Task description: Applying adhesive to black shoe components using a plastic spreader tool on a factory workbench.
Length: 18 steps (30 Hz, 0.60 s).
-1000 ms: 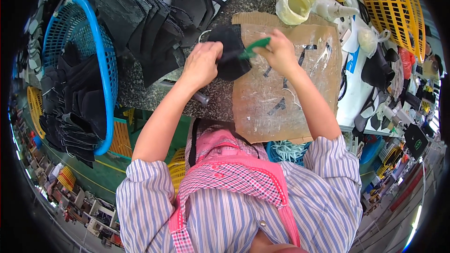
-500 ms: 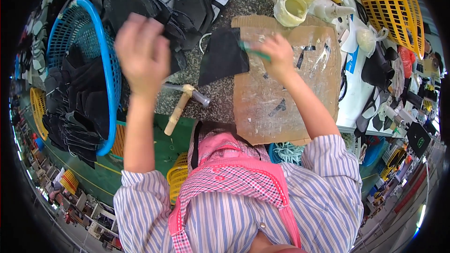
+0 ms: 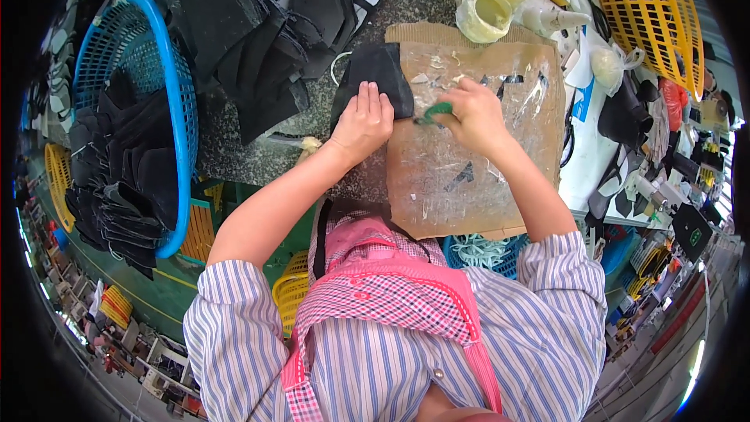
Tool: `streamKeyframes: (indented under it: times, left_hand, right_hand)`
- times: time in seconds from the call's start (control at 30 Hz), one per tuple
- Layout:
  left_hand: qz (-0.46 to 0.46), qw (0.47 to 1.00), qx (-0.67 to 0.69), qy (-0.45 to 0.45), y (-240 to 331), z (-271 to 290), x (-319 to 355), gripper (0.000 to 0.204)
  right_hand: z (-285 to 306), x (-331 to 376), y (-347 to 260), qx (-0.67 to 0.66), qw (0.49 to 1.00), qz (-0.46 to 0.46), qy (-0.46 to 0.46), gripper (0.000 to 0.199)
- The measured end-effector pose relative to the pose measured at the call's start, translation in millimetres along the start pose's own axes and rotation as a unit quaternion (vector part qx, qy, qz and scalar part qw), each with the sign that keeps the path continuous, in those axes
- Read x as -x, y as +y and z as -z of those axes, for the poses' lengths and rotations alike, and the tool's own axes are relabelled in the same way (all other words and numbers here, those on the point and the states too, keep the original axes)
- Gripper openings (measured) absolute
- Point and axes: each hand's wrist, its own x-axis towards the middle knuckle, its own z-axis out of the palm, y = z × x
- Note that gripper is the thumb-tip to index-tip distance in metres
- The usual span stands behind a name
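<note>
My left hand [image 3: 365,119] lies flat on a black fabric piece [image 3: 380,70], its fingers stretched out and pressing the piece down. That piece lies on the speckled stone top, its right edge overlapping a glue-stained cardboard sheet [image 3: 500,187]. My right hand [image 3: 475,116] is closed around a green-handled brush [image 3: 442,109] just right of the piece. The brush's dark tip is blurred, low over the cardboard by the piece's edge. A hammer [image 3: 308,145] lies partly hidden under my left forearm.
A blue basket [image 3: 184,148] full of black pieces stands at the left. Stacked dark pieces [image 3: 226,23] cover the far left of the top. Beyond the cardboard is a glue-crusted cup [image 3: 486,19]. A yellow basket [image 3: 652,16] stands far right.
My left hand has come down from over the dark stack onto the black piece. My right hand with the brush has moved slightly right and nearer me. The blue basket has shifted slightly.
</note>
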Motion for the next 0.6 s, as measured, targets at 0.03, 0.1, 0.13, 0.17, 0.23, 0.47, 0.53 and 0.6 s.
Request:
streamKeyframes:
  times: [0.03,0.1,0.13,0.17,0.23,0.47,0.53,0.6]
  left_hand:
    - [0.009,0.999,0.041,0.003,-2.6,-0.6,-1.5,0.025]
    - [0.072,0.979,0.189,-0.017,-13.7,1.5,-6.5,0.018]
    - [0.119,0.947,0.297,-0.040,-22.3,7.2,-13.3,0.015]
    - [0.226,0.913,0.340,-0.007,-26.9,11.5,-20.4,0.014]
    - [0.450,0.770,0.449,0.056,-48.0,13.3,-34.5,0.015]
    - [0.256,0.716,0.643,-0.086,-41.1,87.1,-50.6,0.023]
    - [0.215,0.615,0.739,-0.170,-46.8,40.9,-42.3,0.025]
    - [0.191,0.643,0.719,-0.179,-51.5,4.1,-31.3,0.027]
  right_hand:
    - [5.7,0.9,8.1,0.003,1.000,0.002,0.002,0.014]
    - [17.3,-3.5,30.5,-0.197,0.945,-0.133,0.224,0.015]
    - [30.4,-10.2,45.2,-0.240,0.917,-0.137,0.288,0.014]
    - [42.6,-18.6,59.0,-0.278,0.882,-0.143,0.353,0.013]
    - [39.2,-32.2,85.6,-0.106,0.926,-0.136,0.336,0.013]
    - [56.3,-3.6,125.3,-0.322,0.823,-0.203,0.421,0.014]
    - [43.6,0.7,114.0,-0.351,0.839,-0.212,0.359,0.014]
    - [35.3,6.2,85.8,-0.376,0.848,-0.228,0.295,0.014]
